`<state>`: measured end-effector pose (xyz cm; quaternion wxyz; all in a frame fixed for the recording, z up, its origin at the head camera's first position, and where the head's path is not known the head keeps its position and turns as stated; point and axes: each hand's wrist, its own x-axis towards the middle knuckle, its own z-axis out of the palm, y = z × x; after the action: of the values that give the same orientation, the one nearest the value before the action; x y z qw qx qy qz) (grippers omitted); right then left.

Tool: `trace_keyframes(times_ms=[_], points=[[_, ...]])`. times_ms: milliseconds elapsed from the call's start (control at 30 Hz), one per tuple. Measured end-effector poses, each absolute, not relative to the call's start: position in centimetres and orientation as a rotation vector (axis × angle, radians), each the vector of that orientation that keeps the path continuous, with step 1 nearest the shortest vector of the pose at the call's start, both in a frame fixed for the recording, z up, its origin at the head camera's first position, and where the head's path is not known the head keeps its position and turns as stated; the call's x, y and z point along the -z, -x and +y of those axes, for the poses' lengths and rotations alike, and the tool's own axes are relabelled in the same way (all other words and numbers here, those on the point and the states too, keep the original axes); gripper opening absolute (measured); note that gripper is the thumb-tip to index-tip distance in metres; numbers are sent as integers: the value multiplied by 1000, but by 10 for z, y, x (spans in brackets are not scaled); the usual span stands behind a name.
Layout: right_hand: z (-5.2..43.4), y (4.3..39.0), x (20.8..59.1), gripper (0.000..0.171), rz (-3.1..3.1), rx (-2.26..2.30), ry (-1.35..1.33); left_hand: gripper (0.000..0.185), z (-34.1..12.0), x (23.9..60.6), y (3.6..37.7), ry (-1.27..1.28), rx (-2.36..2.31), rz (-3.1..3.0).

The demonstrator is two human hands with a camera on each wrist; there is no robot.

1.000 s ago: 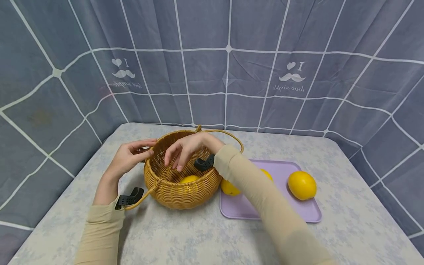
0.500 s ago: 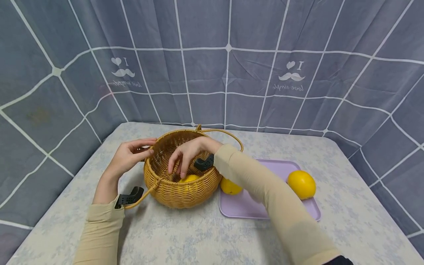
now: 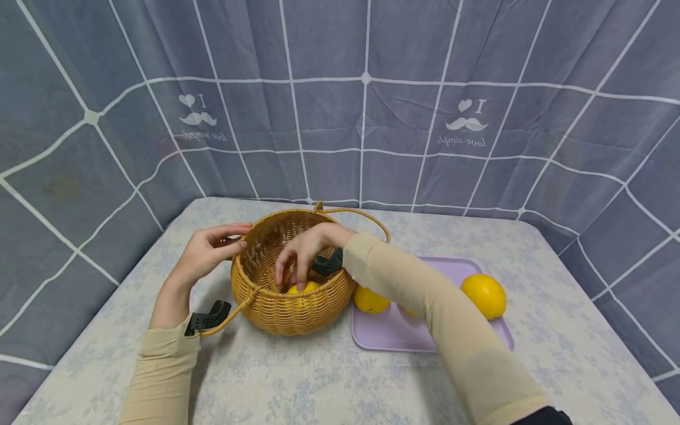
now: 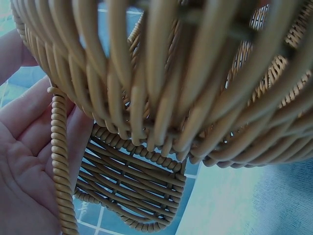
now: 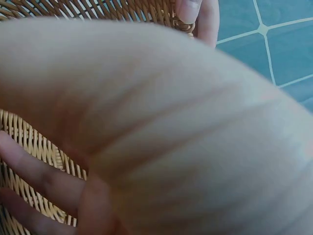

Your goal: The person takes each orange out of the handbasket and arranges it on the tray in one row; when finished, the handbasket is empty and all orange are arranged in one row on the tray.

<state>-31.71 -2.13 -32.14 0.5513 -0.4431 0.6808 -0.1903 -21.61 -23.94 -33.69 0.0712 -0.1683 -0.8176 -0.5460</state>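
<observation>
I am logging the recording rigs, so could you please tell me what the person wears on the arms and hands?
Both arms are covered by close-fitting beige sleeves that end at the wrists. The left hand and the right hand are bare, with no gloves or rings visible. A black perforated mount sits at the left wrist, and a similar black one at the right.

Looks like a makeshift recording booth, not a real kitchen. I'm at a small table (image 3: pixel 329 383) with a pale floral cloth, boxed in on three sides by a grey curtain (image 3: pixel 366 118) with a white grid and "I love simple" moustache prints. Only props on it: a wicker basket (image 3: pixel 281 313), a lilac tray (image 3: pixel 393 333), yellow lemons (image 3: pixel 482 295).
</observation>
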Motion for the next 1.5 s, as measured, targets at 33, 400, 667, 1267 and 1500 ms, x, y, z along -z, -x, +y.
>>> trace_keyframes(times_ms=[33, 400, 667, 1267, 1500], points=[[-21, 317, 321, 44, 1610, 451, 1055, 33, -239, 337, 216, 507, 1644, -2457], [-22, 320, 323, 31, 1566, 454, 1210, 33, -239, 337, 216, 500, 1632, -2463], [-20, 318, 323, 27, 1531, 497, 1154, 33, -239, 337, 216, 503, 1637, -2456], [-17, 317, 322, 30, 1562, 406, 1138, 33, -239, 337, 216, 512, 1641, -2446], [-18, 320, 321, 49, 1563, 295, 1122, 33, -240, 338, 216, 520, 1638, -2441]])
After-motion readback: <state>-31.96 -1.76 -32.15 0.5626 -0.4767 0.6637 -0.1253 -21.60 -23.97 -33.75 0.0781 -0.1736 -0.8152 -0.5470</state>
